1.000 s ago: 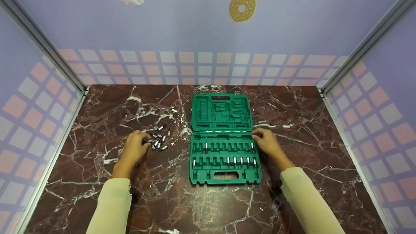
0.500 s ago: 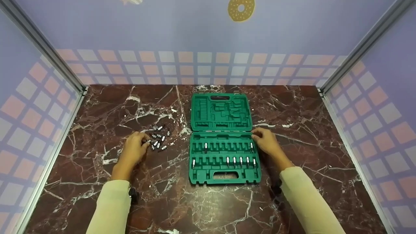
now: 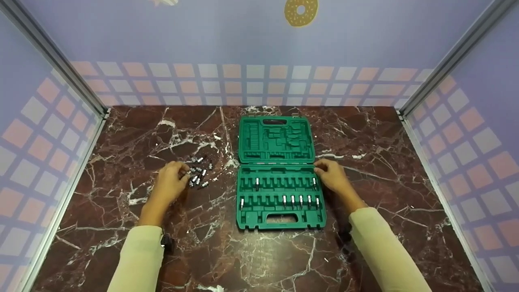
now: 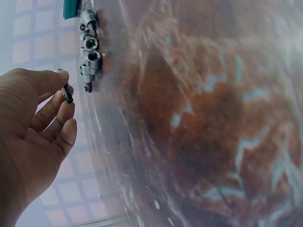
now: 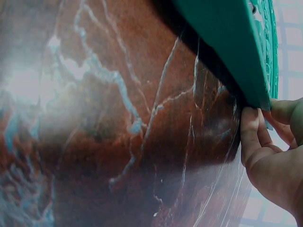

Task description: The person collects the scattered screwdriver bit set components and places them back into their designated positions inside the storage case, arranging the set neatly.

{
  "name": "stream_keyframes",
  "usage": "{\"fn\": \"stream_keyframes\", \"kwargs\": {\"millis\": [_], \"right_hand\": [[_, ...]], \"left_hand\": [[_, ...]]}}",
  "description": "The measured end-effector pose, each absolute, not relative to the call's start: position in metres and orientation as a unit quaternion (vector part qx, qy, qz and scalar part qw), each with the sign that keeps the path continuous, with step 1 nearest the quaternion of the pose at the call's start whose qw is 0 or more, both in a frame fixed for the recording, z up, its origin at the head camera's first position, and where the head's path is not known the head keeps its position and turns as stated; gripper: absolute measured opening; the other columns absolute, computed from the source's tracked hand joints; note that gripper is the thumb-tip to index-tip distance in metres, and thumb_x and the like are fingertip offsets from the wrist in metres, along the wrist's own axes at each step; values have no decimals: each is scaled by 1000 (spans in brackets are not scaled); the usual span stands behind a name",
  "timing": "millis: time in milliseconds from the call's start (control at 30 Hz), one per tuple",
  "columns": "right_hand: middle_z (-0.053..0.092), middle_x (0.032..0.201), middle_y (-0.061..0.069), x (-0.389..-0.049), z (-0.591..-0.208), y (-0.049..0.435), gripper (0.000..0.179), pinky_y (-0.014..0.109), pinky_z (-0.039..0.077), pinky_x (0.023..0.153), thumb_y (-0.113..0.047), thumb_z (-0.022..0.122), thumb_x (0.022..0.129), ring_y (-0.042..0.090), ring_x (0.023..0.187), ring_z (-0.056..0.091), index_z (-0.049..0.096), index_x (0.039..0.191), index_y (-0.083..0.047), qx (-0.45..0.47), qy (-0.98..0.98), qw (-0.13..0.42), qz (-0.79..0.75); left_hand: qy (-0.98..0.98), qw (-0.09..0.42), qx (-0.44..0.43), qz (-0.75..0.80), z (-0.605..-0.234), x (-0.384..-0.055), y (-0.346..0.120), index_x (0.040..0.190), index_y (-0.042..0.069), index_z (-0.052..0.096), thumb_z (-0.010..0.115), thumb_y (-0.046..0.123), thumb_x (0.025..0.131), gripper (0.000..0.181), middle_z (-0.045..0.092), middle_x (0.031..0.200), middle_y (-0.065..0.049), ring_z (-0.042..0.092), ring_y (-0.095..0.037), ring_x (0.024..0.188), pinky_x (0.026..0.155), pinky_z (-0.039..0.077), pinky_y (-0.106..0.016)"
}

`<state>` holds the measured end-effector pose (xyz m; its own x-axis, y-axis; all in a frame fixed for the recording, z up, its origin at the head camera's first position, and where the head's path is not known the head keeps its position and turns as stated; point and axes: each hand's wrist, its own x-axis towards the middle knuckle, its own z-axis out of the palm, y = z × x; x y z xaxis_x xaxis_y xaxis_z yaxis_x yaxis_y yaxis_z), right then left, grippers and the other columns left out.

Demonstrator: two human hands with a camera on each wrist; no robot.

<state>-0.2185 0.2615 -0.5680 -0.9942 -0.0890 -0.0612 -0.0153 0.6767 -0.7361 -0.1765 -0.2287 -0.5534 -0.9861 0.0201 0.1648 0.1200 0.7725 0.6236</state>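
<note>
On its three-o'clock side, the toolcase (image 3: 252, 222) was pinched by the right hand (image 3: 332, 175); at nine, a bit socket (image 4: 68, 94) by the left (image 3: 170, 181).

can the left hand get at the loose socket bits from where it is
Probably yes: the left hand is right beside the loose socket bits, and nothing seen stands between them. It does pinch a small dark piece, though.

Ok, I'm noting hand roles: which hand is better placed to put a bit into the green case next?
Probably the left hand: it pinches a bit beside the loose bits, while the right hand grips the green case by its edge and seems better suited to steadying it.
</note>
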Motion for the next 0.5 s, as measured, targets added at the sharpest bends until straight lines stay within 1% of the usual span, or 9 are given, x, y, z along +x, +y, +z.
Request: {"fn": "stream_keyframes", "kwargs": {"millis": [200, 333, 500], "right_hand": [[72, 114, 23, -218, -568, 262, 20, 52, 55, 89, -7, 63, 101, 36, 102, 68, 71, 117, 2, -34, 914, 43, -401], [72, 113, 23, -218, -568, 262, 20, 53, 55, 90, -7, 63, 101, 37, 102, 68, 71, 117, 3, -38, 915, 39, -399], [73, 112, 23, -219, -569, 262, 20, 54, 55, 91, -6, 63, 101, 38, 102, 68, 71, 116, 3, -37, 916, 35, -398]], "left_hand": [[-929, 86, -51, -356, -548, -177, -214, 99, -4, 69, 73, -8, 85, 16, 66, 95, -20, 65, -35, 88, 83, 56, -48], [-926, 82, -61, -362, -543, -178, -202, 99, -4, 69, 73, -8, 84, 16, 67, 93, -18, 66, -33, 86, 81, 57, -45], [-927, 72, -73, -362, -536, -178, -189, 103, -4, 69, 73, -6, 86, 18, 68, 94, -17, 65, -32, 86, 82, 55, -45]]}}
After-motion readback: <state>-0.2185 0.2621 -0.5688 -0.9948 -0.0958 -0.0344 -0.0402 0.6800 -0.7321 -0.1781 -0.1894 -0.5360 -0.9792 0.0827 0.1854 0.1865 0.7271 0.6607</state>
